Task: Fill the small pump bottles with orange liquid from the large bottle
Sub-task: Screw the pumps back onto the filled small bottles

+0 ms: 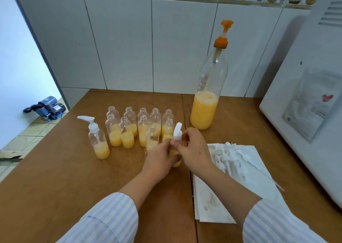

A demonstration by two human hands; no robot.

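A tall clear large bottle (205,111) with an orange pump top stands at the back right of the wooden table, about a third full of orange liquid. Several small clear bottles (129,128) stand uncapped in two rows, each partly filled with orange liquid. One small bottle with a white pump (98,141) stands at their left. My left hand (159,159) grips the body of another small bottle (176,159), mostly hidden. My right hand (194,148) pinches the collar of the white pump head (177,131) on its neck.
A pile of white pump heads (233,159) lies on a white paper towel (212,204) at the right. A white appliance (314,98) fills the right side. A tiled wall (148,48) backs the table (74,187). A blue motor (48,107) sits on the floor at left.
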